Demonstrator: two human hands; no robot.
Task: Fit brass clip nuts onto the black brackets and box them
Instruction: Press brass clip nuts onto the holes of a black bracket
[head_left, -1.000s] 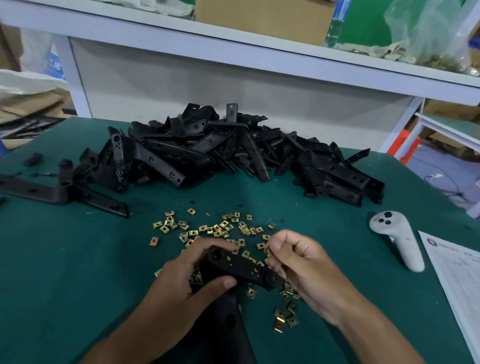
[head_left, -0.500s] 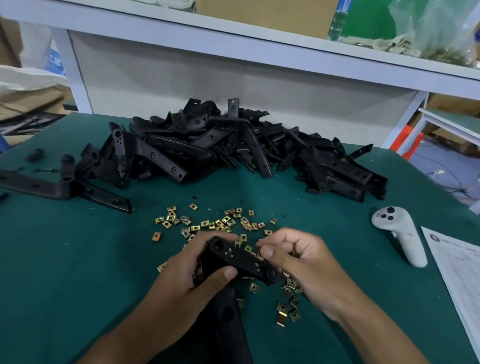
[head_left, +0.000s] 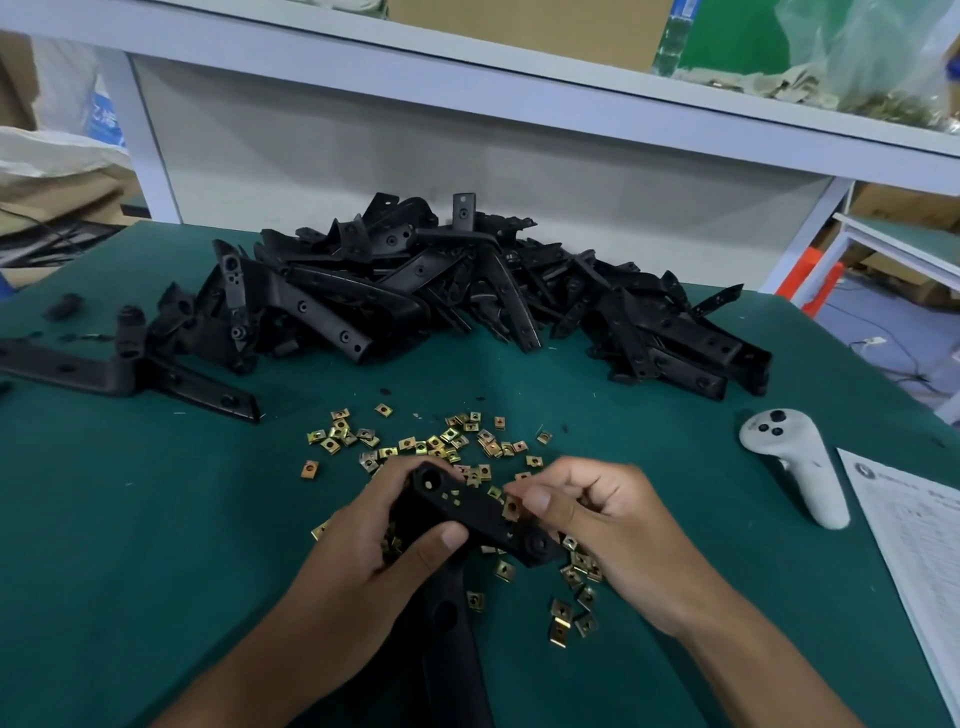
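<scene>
Left hand (head_left: 374, 551), lower centre of the frame: fingers and thumb curled round a black bracket (head_left: 470, 512), thumb lying across its near face, fingers wrapped behind its upper end. The bracket's top bar runs from upper left to lower right between the two hands; a round hole shows at its left end and another at its right end; its long leg runs down toward the bottom edge of the frame.

Right hand (head_left: 618, 525), lower centre-right: fingers curled, thumb and forefinger pinching one brass clip nut (head_left: 511, 506) against the far edge of the bracket's top bar. Whether the nut is fully seated cannot be told.

Loose brass clip nuts (head_left: 447, 441): a scatter on the green worktop (head_left: 156, 519), just above the hands at frame centre, running under and between them, with a smaller group below the right hand.

Pile of black brackets (head_left: 441, 291): a long heap across the upper middle of the frame, beyond the nuts, parts lying crossed at many angles. One further bracket (head_left: 130, 371) lies flat and apart at the left edge.

White handheld controller (head_left: 795, 462): lying on the worktop at right, well apart from the hands, buttons uppermost.

Printed paper sheet (head_left: 914, 530): at the right edge, just beside the controller.

White shelf (head_left: 519, 83): across the top of the frame, carrying a cardboard box (head_left: 519, 21) and a clear plastic bag (head_left: 872, 57).
</scene>
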